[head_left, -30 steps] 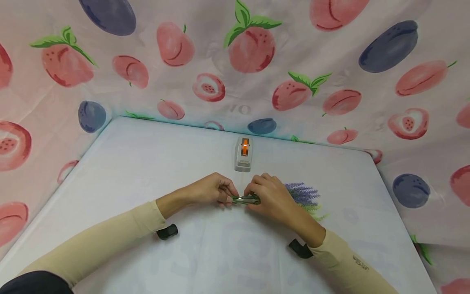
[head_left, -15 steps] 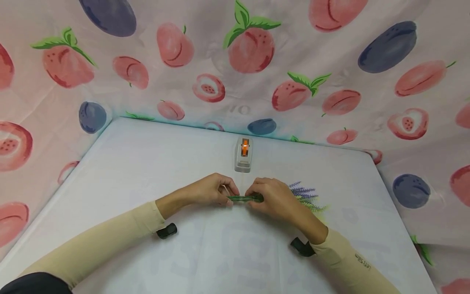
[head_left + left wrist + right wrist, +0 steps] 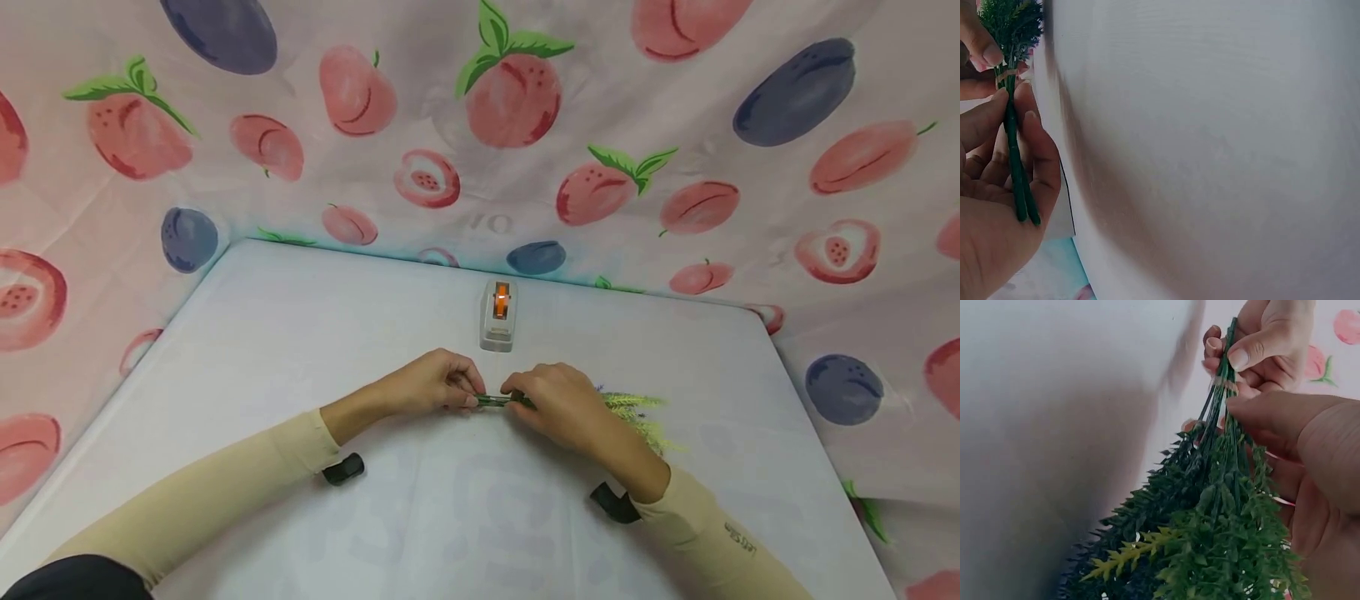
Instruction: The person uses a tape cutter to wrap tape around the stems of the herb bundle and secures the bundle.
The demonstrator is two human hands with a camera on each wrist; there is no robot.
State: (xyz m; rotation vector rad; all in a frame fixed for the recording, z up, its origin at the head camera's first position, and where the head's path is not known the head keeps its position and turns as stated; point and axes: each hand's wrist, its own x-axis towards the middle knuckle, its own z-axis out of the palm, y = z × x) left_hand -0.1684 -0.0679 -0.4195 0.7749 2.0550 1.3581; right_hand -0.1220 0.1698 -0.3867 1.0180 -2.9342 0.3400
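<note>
A bunch of artificial lavender-like sprigs (image 3: pixel 1219 519), with green leaves and purple and yellow-green spikes, lies across between both hands above the table. My left hand (image 3: pixel 431 385) pinches its green stems (image 3: pixel 1016 165) between thumb and fingers, near the bare ends. My right hand (image 3: pixel 561 407) grips the bunch where stems meet leaves, thumb on top. Between the two hands a thin tan strip of tape (image 3: pixel 1224 383) goes round the stems. In the head view the right hand hides the middle of the bunch; its spikes (image 3: pixel 637 408) spread out to the right behind that hand.
A grey tape dispenser (image 3: pixel 497 333) with an orange reel stands behind the hands, near the back edge of the white-covered table (image 3: pixel 337 300). A fruit-patterned cloth (image 3: pixel 420 92) hangs along the back and sides. Black camera mounts sit at both wrists.
The bunch has turned in the hands: purple spikes showed on top earlier, yellow-green ones show now. The tape line running to the dispenser is harder to see. Both hands stay almost in place.
</note>
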